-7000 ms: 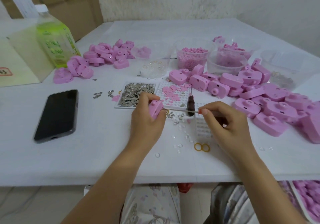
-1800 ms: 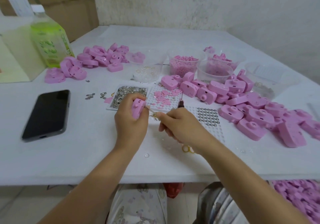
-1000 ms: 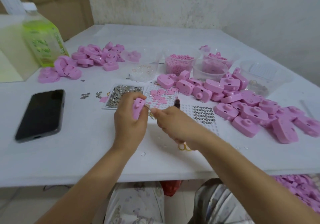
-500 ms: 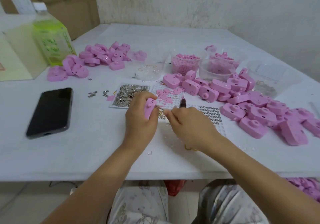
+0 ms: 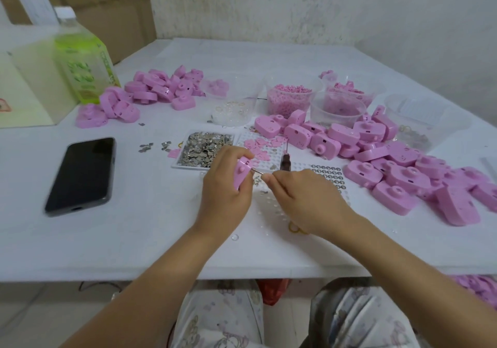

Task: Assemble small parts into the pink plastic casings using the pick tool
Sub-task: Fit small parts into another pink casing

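My left hand grips a small pink casing upright above the table. My right hand pinches a thin metal pick whose tip touches the casing's right side. A dark-handled tool lies just beyond my right hand, at the edge of a white tray of small pink pieces. Left of that tray sits a tray of small metal pieces. A white grid sheet with metal rings lies partly under my right hand.
A large pile of pink casings fills the right side and a smaller pile sits at the back left. Clear cups of pink parts stand behind the trays. A black phone and a green bottle are at left.
Since seven seconds ago my right hand has moved in close to the casing. Over the last second both hands stay together at the casing; only the view shifts slightly.
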